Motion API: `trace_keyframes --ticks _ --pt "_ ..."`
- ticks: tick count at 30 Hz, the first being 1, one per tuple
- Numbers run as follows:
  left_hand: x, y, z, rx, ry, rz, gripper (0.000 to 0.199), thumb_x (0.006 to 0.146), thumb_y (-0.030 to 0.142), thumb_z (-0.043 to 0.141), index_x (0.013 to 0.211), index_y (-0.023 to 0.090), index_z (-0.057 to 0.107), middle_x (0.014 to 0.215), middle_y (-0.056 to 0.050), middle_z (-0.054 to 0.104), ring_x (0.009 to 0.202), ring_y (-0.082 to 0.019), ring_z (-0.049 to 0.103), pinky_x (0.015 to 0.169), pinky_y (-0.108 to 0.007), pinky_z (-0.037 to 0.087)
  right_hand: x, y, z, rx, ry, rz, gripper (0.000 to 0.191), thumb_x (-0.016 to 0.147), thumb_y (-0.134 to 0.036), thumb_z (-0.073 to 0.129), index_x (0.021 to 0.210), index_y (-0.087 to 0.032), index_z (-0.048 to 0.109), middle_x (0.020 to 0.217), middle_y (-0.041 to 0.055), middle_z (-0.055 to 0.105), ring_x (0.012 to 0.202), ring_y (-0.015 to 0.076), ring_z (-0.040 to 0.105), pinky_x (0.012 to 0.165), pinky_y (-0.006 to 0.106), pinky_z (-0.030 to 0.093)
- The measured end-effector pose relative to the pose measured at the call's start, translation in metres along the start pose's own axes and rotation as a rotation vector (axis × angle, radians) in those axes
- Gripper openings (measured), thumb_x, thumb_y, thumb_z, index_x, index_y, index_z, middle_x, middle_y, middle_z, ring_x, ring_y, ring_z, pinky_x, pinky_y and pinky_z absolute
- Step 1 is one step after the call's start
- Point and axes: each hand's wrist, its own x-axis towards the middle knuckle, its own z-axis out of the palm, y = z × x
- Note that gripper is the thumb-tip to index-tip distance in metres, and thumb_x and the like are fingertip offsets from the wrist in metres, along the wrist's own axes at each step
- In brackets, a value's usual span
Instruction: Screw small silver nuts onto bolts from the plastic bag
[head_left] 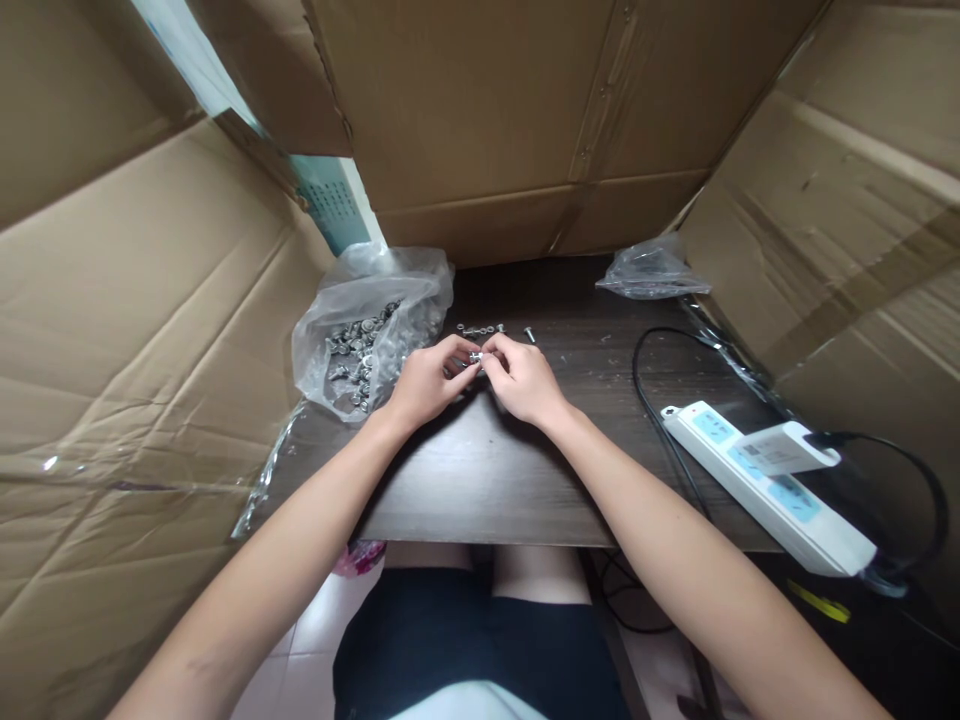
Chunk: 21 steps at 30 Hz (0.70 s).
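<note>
Over the middle of the dark table, my left hand (435,380) and my right hand (519,380) meet fingertip to fingertip. Both are closed in a pinch on a small silvery bolt (475,357), partly covered by the fingers. Whether a nut or washer sits on it is too small to tell. Just beyond my fingers lie several loose metal bolts and rings (477,331), and a single bolt (529,334) rests a little to the right. Beside my left hand, a clear plastic bag (315,345) stands open with many metal fasteners (366,335) inside.
Cardboard walls (487,100) enclose the dark wooden table (480,490) at the back and sides. A crumpled plastic bag (649,270) lies at the back right. On the right, a white power strip (772,490) has a plugged-in charger and a black cable (637,365) looping over the table.
</note>
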Motion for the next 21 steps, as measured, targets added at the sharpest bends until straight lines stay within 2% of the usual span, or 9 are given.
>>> trace_keyframes --ticks 4,12,17,21 --pt "0.0002 0.0005 -0.0001 0.011 0.000 0.003 0.018 0.090 0.027 0.069 0.107 0.020 0.069 0.088 -0.001 0.077 0.065 -0.012 0.069 0.065 -0.021 0.056 -0.0003 -0.0007 -0.0015 -0.027 0.000 0.007 0.023 0.097 -0.031 0.046 0.088 -0.023 0.066 0.078 0.0025 0.069 0.072 0.0199 0.061 0.066 0.030 0.038" --pt "-0.0008 0.0016 0.0004 0.006 -0.012 -0.010 0.019 0.090 0.028 0.069 0.106 0.020 0.069 0.089 -0.001 0.077 0.067 -0.013 0.070 0.066 -0.022 0.057 0.0002 -0.0005 -0.0009 -0.012 0.001 -0.001 0.018 0.095 -0.029 0.050 0.092 -0.023 0.066 0.077 0.0015 0.069 0.072 0.0197 0.061 0.067 0.029 0.040" --pt "-0.0007 0.0021 0.0005 0.008 -0.006 -0.007 0.018 0.089 0.028 0.069 0.105 0.020 0.069 0.088 -0.001 0.077 0.064 -0.013 0.069 0.064 -0.022 0.056 0.0000 0.0006 -0.0004 -0.034 0.008 0.002 0.026 0.099 -0.033 0.046 0.087 -0.023 0.067 0.080 0.0028 0.070 0.074 0.0202 0.062 0.069 0.030 0.040" --pt "-0.0001 0.0021 -0.0001 0.008 -0.011 -0.009 0.019 0.090 0.028 0.069 0.107 0.020 0.069 0.088 -0.001 0.077 0.064 -0.012 0.069 0.064 -0.022 0.055 -0.0001 0.0004 -0.0006 -0.013 0.012 0.000 0.020 0.096 -0.031 0.049 0.091 -0.023 0.067 0.078 0.0018 0.070 0.072 0.0197 0.062 0.067 0.029 0.039"
